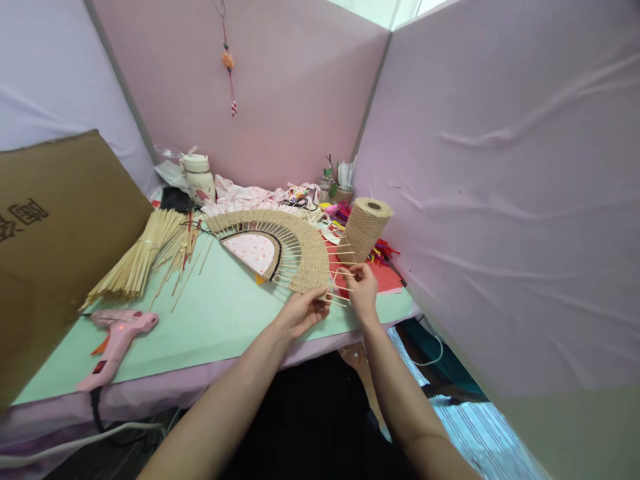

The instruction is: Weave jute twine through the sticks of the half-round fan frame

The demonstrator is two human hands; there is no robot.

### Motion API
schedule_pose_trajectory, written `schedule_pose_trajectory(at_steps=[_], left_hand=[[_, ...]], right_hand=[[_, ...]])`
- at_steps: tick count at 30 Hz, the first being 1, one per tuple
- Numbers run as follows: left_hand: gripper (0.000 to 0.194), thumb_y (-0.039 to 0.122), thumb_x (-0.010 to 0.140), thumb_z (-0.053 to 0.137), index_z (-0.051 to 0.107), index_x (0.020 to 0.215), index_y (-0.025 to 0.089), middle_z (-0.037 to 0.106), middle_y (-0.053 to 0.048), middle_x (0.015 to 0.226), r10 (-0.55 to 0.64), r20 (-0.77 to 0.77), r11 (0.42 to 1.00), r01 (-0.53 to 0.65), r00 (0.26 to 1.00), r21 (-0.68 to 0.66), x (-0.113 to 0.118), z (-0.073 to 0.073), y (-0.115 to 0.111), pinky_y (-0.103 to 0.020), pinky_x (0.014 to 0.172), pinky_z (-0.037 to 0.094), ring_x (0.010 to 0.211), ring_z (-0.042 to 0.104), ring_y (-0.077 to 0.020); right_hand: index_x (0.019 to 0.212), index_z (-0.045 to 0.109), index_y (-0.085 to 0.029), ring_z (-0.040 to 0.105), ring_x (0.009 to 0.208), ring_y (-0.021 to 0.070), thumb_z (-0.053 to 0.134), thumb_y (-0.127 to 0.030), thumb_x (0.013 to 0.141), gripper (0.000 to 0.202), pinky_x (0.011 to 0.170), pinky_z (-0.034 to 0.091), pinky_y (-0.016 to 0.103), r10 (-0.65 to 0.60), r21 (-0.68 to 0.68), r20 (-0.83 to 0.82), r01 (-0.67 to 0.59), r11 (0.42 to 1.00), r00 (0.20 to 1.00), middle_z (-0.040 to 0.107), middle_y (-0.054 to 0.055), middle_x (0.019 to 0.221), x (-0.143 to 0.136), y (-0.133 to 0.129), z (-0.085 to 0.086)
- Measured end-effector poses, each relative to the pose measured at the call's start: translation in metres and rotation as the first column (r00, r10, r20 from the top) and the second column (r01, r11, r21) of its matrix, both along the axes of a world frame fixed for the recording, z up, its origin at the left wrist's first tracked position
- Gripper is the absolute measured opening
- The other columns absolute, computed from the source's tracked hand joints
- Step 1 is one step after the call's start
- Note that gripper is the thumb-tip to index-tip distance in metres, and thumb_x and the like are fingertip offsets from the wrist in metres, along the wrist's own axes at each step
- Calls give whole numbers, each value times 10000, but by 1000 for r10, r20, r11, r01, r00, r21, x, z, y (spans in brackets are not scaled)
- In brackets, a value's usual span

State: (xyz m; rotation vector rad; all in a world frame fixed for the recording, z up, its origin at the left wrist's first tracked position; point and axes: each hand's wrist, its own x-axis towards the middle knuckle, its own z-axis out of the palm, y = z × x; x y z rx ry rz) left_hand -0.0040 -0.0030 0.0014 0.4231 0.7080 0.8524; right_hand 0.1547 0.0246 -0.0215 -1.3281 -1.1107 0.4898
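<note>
A fan-shaped woven piece [313, 257] of tan cord and thin sticks lies over the green table top, with a pink dotted half-round centre [251, 251]. My left hand [306, 312] is closed on its lower right corner. Beside it, my right hand [363, 290] pinches a pale strand near the bare stick ends that stick out to the right. Just behind my right hand stands a large cone of tan cord [364, 230], upright on red sheets [387, 279].
A pink glue gun [117, 340] lies at the left front edge, near a bundle of sticks [143, 260] and a cardboard box [65, 233]. At the back are a white bottle [200, 180], dotted cloth [250, 195] and a potted plant [331, 181].
</note>
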Motion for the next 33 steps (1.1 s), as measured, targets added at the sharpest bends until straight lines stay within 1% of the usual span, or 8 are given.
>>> schedule_pose_trajectory(at_steps=[7,12,18,22,25,27,30,33], left_hand=[[130,111,889,535,638,816,81,629,-46,680,-33,63,999,32,997,25,-3,-2,0,-158,524,516,548,583,-71],[126,124,893,537,640,830,87,616,-42,659,-53,95,997,57,994,-42,-11,-6,-6,-159,507,502,532,578,-72],[124,135,876,572,670,932,86,627,-37,668,-47,65,997,50,997,-58,-31,-6,-33,-159,520,492,542,581,-72],[149,125,846,602,682,950,53,698,-119,848,18,2,999,-17,1000,-47,-45,-2,-50,-216,711,550,765,678,-139],[194,121,863,548,663,1009,64,692,-173,1080,76,72,995,-70,995,-73,-53,2,-60,-332,882,544,980,680,-225],[243,136,880,511,641,1077,76,658,-176,1191,85,137,994,-74,987,-85,-60,2,-67,-355,882,549,1034,666,-245],[318,146,883,498,608,1176,87,617,-170,1279,84,177,995,-73,981,-70,-74,0,-77,-307,807,571,1029,668,-237],[348,190,889,513,609,1208,88,618,-180,1278,93,129,995,-86,987,-55,-90,-4,-84,-250,673,573,895,694,-204]], right_hand=[[654,490,-208,445,526,105,633,-455,676,286,519,366,237,212,-172,-167,-241,955,963,522,-40,588,-29,25,-6],[702,570,-182,460,454,102,647,-490,663,319,444,356,232,408,-242,-260,-468,850,875,555,-24,565,-28,20,0],[726,548,-183,374,412,56,715,-501,667,364,392,278,189,426,-211,-342,-510,834,838,502,-61,537,-28,6,2],[756,556,-176,368,414,44,702,-533,694,390,381,262,182,456,-210,-420,-573,792,785,513,-55,582,-39,-5,0],[794,524,-188,382,429,48,738,-499,666,399,381,258,177,459,-188,-499,-608,771,735,529,-58,599,-45,-14,3],[826,501,-198,396,446,50,776,-450,633,420,388,250,165,454,-171,-568,-638,751,687,534,-66,602,-45,-19,9],[884,503,-198,372,447,32,811,-392,610,456,391,191,142,470,-185,-653,-727,661,594,527,-76,600,-39,-25,18],[957,531,-186,357,454,22,827,-366,603,495,393,133,139,515,-250,-684,-829,500,517,575,-46,646,-30,-31,22]])
